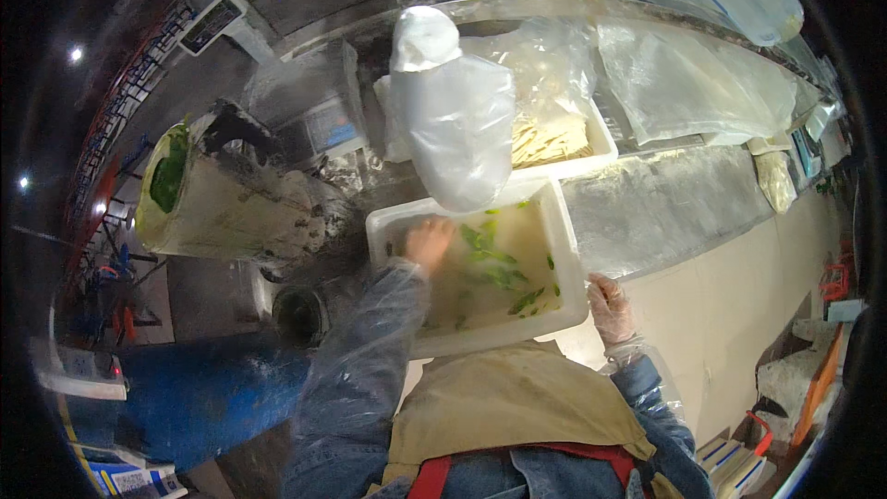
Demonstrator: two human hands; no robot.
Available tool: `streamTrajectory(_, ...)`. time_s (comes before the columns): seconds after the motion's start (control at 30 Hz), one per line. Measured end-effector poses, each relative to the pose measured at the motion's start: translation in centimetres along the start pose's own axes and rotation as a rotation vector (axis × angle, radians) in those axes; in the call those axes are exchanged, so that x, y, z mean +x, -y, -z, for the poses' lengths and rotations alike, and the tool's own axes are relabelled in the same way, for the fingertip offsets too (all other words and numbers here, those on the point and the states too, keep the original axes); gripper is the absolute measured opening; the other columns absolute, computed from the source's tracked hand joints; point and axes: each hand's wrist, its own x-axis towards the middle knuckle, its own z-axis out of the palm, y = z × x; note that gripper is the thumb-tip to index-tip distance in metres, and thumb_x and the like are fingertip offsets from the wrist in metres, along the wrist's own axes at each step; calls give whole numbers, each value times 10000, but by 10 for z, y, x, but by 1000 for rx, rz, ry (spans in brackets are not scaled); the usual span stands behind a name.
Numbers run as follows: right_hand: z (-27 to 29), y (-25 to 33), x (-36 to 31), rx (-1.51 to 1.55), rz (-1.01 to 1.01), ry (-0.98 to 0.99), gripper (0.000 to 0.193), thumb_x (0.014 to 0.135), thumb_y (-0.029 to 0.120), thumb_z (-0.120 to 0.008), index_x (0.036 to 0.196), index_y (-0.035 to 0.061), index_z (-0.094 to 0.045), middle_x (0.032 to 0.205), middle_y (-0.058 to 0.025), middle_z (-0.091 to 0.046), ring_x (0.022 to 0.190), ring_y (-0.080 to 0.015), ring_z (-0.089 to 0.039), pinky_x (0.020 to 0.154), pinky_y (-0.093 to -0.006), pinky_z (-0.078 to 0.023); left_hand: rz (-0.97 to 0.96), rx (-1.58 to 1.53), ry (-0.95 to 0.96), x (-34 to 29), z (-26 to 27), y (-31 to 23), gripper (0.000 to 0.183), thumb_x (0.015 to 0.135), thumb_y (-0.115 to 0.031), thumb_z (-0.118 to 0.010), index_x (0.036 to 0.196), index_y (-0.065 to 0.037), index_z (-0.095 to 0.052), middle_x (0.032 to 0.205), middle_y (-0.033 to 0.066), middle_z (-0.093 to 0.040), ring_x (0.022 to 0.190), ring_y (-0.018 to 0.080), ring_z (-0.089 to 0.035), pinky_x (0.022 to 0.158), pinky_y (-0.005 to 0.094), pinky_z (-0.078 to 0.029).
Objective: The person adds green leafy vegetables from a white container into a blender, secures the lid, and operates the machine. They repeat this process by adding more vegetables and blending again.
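Observation:
A white rectangular plastic tub (571, 249) holds cloudy water with several green leafy vegetable pieces (494, 254) floating in it. My left hand (431, 242) reaches into the tub's left side, and its fingers are hidden by the murky water. At the tub's right edge, my right hand (612, 310), in a clear plastic glove, has its fingers curled at the rim and appears to grip it. Clear plastic covers both my sleeves.
Behind the tub stands a white plastic-wrapped object (453, 120), beside a second white tub (602, 134) of pale yellow strips (550, 140). A large tilted pale bucket (222, 194) with greens at its mouth lies left. Plastic bags (693, 83) rest back right.

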Motion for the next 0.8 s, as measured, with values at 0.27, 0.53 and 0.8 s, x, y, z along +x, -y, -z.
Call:
streamTrajectory(0.27,5,-10,-23,139,-223,-112,236,838,21,-580,1069,69,-592,853,-69,-606,768,-159,-579,690,-286,-471,39,-230,84,8,17,-11,93,768,-122,-566,844,-94,-611,1055,65,-553,1019,226,-533,837,395,-462)
streamTrajectory(0.53,3,-9,-26,-89,-91,-148,235,825,52,-598,1056,97,-609,797,-69,-601,686,-151,-567,639,-278,-470,-200,-302,459,18,22,-48,467,769,-156,-601,1224,-193,-503,1407,144,-279,1241,369,-348,991,477,-338)
streamTrajectory(0.8,-8,-19,-29,-106,-52,-102,226,860,40,-564,1085,54,-586,834,-13,-574,734,-92,-515,665,-227,-435,-392,-220,109,-28,-2,-51,345,756,-60,-536,1087,-127,-605,942,104,-586,819,276,-604,693,362,-515)
